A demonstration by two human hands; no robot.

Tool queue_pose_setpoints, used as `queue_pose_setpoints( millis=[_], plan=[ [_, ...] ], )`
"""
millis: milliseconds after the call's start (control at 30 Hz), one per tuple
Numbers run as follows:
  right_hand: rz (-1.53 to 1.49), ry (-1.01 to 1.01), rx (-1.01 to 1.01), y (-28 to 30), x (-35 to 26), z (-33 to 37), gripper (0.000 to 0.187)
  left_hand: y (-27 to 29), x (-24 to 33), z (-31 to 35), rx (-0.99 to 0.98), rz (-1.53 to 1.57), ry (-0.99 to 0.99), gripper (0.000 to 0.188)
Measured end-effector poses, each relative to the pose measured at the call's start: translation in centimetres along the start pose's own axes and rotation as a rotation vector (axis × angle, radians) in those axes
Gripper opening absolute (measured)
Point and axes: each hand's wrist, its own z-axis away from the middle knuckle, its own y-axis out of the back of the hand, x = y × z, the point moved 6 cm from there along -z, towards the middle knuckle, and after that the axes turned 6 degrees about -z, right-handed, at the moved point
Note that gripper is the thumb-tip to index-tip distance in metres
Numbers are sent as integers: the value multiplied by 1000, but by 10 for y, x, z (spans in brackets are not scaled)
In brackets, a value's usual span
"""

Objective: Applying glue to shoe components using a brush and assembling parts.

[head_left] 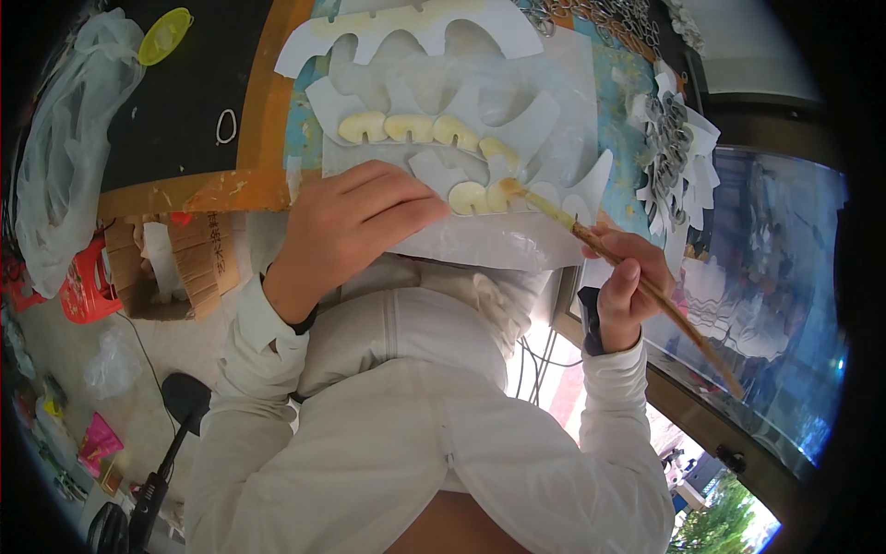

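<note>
My right hand is closed around a long wooden brush. Its bristle tip rests on the rounded tabs of a scalloped white cut-out piece at the table's near edge. Yellowish glue-like coating covers some of those tabs. My left hand presses its fingertips, held together, on the same piece's left part; its thumb is hidden. Just beyond lies a second scalloped white piece with several yellow-coated tabs. Farther back is a third white piece, also scalloped, with faint yellow along its far edge.
A clear plastic sheet lies under the work. Metal rings and white pieces pile up at the right, beside a glass pane. On the left are a plastic bag, a yellow lid-like dish and a cardboard box below.
</note>
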Motion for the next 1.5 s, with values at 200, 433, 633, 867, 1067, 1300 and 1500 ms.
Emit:
queue_pose_setpoints(
  millis=[200, 433, 633, 867, 1067, 1300, 1500],
  plan=[
    [58, -58, -14, 4, -9, 4, 37, 1, 1, 0, -50, 39, 7, 24],
    [-103, -95, 27, 6, -14, -6, 38, 2, 1, -1, -50, 43, 2, 25],
    [64, -67, -24, -2, -13, -4, 36, 1, 1, 0, -51, 51, 4, 28],
    [-134, -218, 34, 14, -8, -21, 36, 1, 0, 2, -35, 48, 10, 27],
    [-67, -181, -67, -2, -16, -35, 31, 0, -2, 1, -55, 78, 40, 27],
    [-125, -167, -122, 18, -34, -104, 35, 6, -1, 0, -55, 57, 41, 23],
    [-181, -165, -24, -30, -25, -219, 32, 11, 2, 0, -39, 78, 23, 22]
  ],
)
